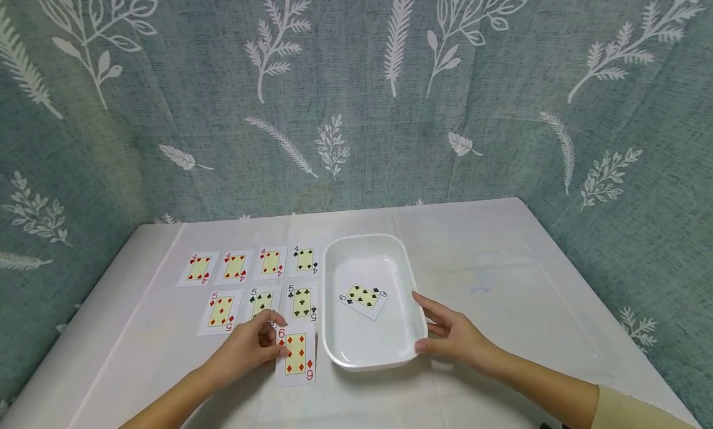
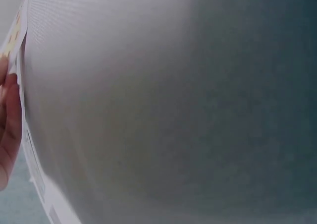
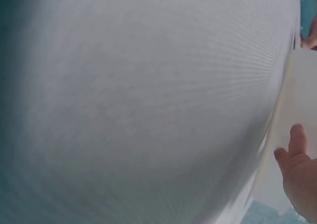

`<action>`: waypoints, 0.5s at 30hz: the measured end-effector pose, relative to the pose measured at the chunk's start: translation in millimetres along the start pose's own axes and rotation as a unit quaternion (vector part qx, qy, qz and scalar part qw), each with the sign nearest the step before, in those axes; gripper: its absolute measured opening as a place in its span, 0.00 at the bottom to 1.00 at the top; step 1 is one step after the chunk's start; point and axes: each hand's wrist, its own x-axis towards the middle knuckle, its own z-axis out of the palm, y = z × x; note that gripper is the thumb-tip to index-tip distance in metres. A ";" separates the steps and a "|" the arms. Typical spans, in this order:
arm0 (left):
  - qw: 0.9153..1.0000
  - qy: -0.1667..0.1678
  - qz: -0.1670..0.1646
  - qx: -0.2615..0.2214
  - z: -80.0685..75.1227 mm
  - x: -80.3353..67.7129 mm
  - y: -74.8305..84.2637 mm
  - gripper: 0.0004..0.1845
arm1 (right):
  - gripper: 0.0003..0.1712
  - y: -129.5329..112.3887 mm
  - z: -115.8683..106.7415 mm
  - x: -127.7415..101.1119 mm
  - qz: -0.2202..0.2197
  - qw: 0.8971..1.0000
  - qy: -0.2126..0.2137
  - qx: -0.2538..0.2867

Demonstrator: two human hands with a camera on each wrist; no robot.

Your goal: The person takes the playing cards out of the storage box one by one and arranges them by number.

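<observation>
My left hand (image 1: 245,345) pinches the left edge of a six of diamonds playing card (image 1: 301,362), just left of a white plastic tray (image 1: 370,348). Part of that card (image 2: 18,40) also shows at the left edge of the left wrist view. My right hand (image 1: 452,335) holds the tray's right side, with the thumb and index finger at its rim. Inside the tray lies one spades card (image 1: 364,298), turned at a slant; its number reads as six or nine. In the right wrist view, fingers (image 3: 297,140) lie against the tray's pale side (image 3: 302,95).
Face-up cards lie in rows left of the tray. The back row holds several fours, among them a four of spades (image 1: 304,260). Below it lie a five of diamonds (image 1: 221,312), a five of spades (image 1: 262,300) and a five of clubs (image 1: 302,302). A leaf-patterned curtain (image 1: 356,95) surrounds the white table (image 1: 490,262).
</observation>
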 end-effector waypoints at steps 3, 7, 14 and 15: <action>0.999 0.009 0.015 0.035 2.3 2.4 0.4 0.22 | 0.52 0.0 -0.5 -0.8 -0.006 1.000 0.001 -0.005; 0.998 0.008 0.029 0.063 4.8 5.6 0.3 0.22 | 0.52 -0.3 -0.8 -2.3 -0.010 1.000 0.000 -0.008; 0.997 -0.005 0.023 0.079 3.9 5.5 -0.7 0.22 | 0.52 -1.6 0.2 -0.9 -0.004 1.000 0.000 -0.012; 0.996 -0.007 0.022 0.081 3.4 5.7 -0.4 0.22 | 0.53 -1.7 0.2 -0.6 -0.004 1.000 -0.001 -0.011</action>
